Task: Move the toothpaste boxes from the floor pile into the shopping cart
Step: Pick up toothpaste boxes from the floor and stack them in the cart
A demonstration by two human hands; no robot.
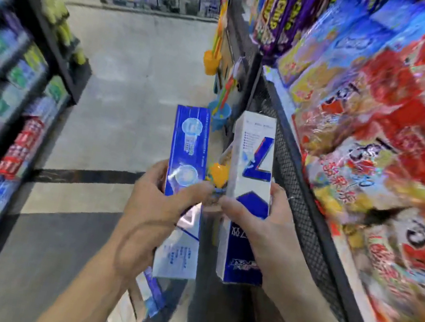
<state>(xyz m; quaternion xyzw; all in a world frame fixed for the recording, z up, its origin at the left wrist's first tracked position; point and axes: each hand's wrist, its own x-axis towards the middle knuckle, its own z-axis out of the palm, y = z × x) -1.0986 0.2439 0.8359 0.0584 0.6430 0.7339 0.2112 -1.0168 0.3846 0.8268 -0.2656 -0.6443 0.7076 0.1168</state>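
Left hand [153, 201]: gripped blue toothpaste box [187, 153], upright | Right hand [257, 220]: gripped white toothpaste box [249, 195], upright | Location: both boxes side by side above aisle floor [135, 76], beside snack shelf [380, 133]

Your single head camera looks forward and down, close over both hands, the aisle floor [142, 69] running toward 12 o'clock.
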